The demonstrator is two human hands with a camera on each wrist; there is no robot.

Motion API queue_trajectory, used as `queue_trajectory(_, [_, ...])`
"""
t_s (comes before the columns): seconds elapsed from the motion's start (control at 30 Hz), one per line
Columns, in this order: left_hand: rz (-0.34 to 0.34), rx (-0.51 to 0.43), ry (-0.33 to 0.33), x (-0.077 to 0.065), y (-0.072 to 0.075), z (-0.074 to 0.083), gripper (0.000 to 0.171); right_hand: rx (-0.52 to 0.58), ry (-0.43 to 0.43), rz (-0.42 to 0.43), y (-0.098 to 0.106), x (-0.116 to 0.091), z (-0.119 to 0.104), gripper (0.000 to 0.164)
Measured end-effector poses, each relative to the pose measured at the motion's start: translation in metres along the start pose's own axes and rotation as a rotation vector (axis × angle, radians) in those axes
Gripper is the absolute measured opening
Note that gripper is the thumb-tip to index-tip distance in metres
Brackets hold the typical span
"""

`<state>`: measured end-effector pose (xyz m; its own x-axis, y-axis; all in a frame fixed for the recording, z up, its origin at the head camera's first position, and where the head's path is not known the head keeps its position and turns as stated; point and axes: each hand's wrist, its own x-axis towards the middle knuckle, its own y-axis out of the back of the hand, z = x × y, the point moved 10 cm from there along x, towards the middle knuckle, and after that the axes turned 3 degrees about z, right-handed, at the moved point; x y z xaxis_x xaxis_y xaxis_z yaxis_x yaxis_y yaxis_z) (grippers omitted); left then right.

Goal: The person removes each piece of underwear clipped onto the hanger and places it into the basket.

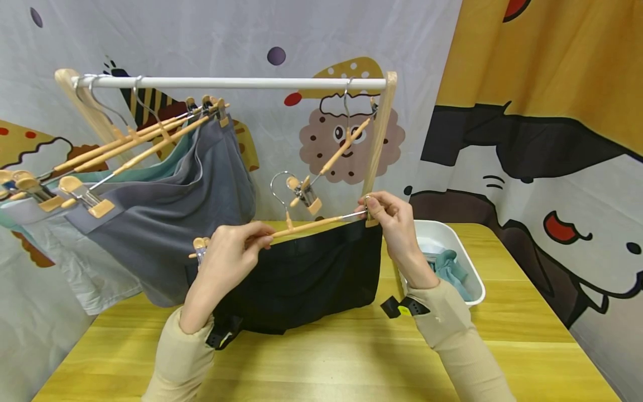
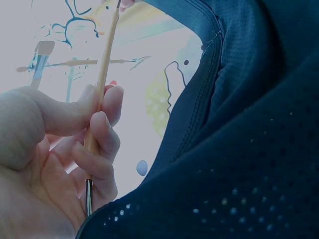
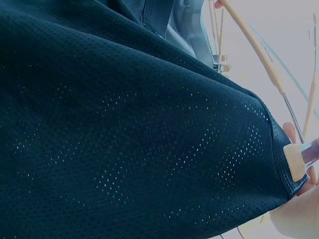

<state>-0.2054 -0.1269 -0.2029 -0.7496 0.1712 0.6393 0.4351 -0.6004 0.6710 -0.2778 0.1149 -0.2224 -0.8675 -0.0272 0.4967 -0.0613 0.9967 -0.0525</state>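
A wooden clip hanger [image 1: 306,226] with a metal hook is held below the rack's rail. A black garment [image 1: 311,273] hangs along it; its cloth is dotted with small holes, and a stitched waistband [image 2: 197,114] shows in the left wrist view. My left hand [image 1: 231,254] grips the wooden bar [image 2: 105,55] near its left end, thumb and fingers curled round it. At the other end my right hand [image 1: 394,220] pinches the hanger's clip, whose pale jaw tip sits over the waistband's corner in the right wrist view. Behind my left hand, the left clip [image 1: 201,245] is partly hidden.
A white rail [image 1: 226,83] on wooden posts stands across the table [image 1: 321,368]. At its left hang several hangers with grey, teal and white clothes [image 1: 171,234]. A bare clip hanger [image 1: 346,146] hangs at the right. A white bin [image 1: 477,279] with teal cloth sits behind my right forearm.
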Motion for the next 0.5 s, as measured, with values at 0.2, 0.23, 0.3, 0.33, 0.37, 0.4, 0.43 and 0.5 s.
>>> queue_trajectory(0.2, [-0.001, 0.000, -0.004, -0.0002, 0.0008, 0.0012, 0.014, -0.001, 0.004, 0.003, -0.0001, -0.0004, -0.0012, 0.016])
queue_trajectory(0.23, [-0.001, 0.000, -0.005, -0.0003, 0.0009, 0.0015, 0.014, -0.003, 0.004, 0.003, -0.0001, -0.0004, -0.0013, 0.016])
queue_trajectory(0.3, [-0.003, 0.003, -0.004, -0.0004, 0.0010, 0.0016, 0.014, -0.006, 0.005, 0.001, -0.0001, -0.0004, -0.0013, 0.016])
queue_trajectory(0.33, [-0.003, 0.005, -0.002, -0.0004, 0.0009, 0.0013, 0.014, -0.008, 0.005, 0.000, -0.0002, -0.0005, -0.0015, 0.016])
queue_trajectory(0.37, [-0.004, 0.007, 0.001, -0.0004, 0.0008, 0.0010, 0.014, -0.010, 0.007, 0.000, -0.0003, -0.0005, -0.0018, 0.016])
queue_trajectory(0.4, [-0.004, 0.007, 0.002, -0.0004, 0.0009, 0.0009, 0.014, -0.013, 0.009, 0.000, -0.0003, -0.0005, -0.0020, 0.016])
queue_trajectory(0.43, [-0.004, 0.007, 0.002, -0.0004, 0.0011, 0.0009, 0.014, -0.013, 0.010, 0.000, -0.0004, -0.0005, -0.0023, 0.017])
queue_trajectory(0.5, [-0.002, 0.007, 0.002, -0.0004, 0.0014, 0.0009, 0.014, -0.018, 0.013, 0.003, -0.0006, -0.0005, -0.0035, 0.018])
